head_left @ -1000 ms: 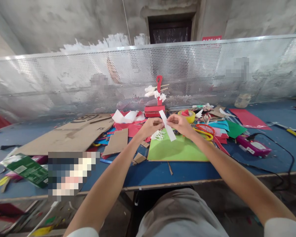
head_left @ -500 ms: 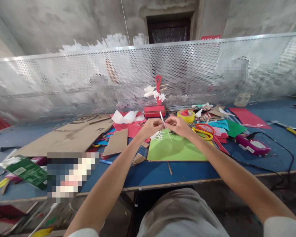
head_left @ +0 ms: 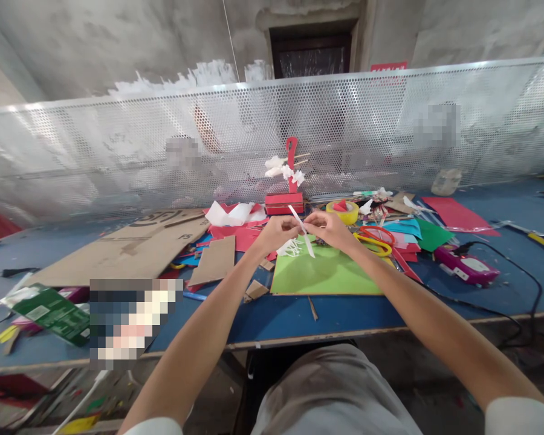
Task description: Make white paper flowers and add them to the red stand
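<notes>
Across the foreground stretches a blue worktable (head_left: 254,321), edge to edge; behind it a perforated metal screen (head_left: 136,157) spans the whole width, backed by a rough concrete wall (head_left: 163,33) with one dark recess (head_left: 315,54) just right of centre.

Between the two hands, above a light green sheet (head_left: 330,279), hangs one white strip (head_left: 309,246). Its long axis slants: the upper end points left and away, toward a red stand (head_left: 284,205), the lower end right and back toward the person. The left hand (head_left: 278,234) pinches it at mid-length between thumb and fingertips; the right hand (head_left: 326,229) pinches it from the other side.

Counted from the left: one green box (head_left: 49,314), one large cardboard sheet (head_left: 104,254), one smaller cardboard piece (head_left: 213,263), the one red stand, one yellow tape roll (head_left: 352,212), one purple device (head_left: 469,269).
</notes>
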The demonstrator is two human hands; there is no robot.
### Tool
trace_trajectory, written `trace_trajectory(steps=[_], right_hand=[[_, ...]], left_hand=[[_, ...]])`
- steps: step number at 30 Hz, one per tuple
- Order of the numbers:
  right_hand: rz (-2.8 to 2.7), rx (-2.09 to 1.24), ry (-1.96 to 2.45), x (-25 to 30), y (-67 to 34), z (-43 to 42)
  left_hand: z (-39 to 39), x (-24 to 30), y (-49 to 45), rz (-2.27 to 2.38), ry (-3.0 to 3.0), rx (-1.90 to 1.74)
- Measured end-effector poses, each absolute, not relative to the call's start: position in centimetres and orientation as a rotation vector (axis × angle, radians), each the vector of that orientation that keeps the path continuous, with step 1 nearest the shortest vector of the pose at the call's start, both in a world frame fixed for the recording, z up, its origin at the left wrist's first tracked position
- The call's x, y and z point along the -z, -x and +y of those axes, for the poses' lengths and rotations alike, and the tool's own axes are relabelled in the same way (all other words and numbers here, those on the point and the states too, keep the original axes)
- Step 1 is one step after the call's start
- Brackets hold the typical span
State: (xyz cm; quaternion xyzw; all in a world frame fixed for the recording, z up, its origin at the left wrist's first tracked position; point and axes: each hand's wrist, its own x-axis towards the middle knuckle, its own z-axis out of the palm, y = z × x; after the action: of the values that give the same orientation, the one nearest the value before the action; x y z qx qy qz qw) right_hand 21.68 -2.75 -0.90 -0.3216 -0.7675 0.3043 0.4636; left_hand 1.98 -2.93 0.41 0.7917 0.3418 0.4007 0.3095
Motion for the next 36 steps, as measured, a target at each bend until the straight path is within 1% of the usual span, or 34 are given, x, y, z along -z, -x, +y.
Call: trace_trajectory(steps=[5, 16, 25, 36], right_hand=[[-1.882, -0.725, 0.785, 0.94, -21.62, -2.74], [-1.820, -0.828, 0.871, 0.91, -21.60, -2.89], [-1.816, -0.858, 0.854, 1.14, -21.66, -2.65], [-1.876, -0.691, 0.797, 1.63, -21.71, -1.92]], left_hand=[[-2.97, -0.37, -1.95, 0.911, -2.112, -1.063], [-3.36, -0.68, -2.24, 0.926, -2.131, -1.062], [-3.02, -0.39, -2.16, 0.892, -2.126, -1.038], [-3.17, -0.27, -2.16, 0.888, -2.233, -1.049]])
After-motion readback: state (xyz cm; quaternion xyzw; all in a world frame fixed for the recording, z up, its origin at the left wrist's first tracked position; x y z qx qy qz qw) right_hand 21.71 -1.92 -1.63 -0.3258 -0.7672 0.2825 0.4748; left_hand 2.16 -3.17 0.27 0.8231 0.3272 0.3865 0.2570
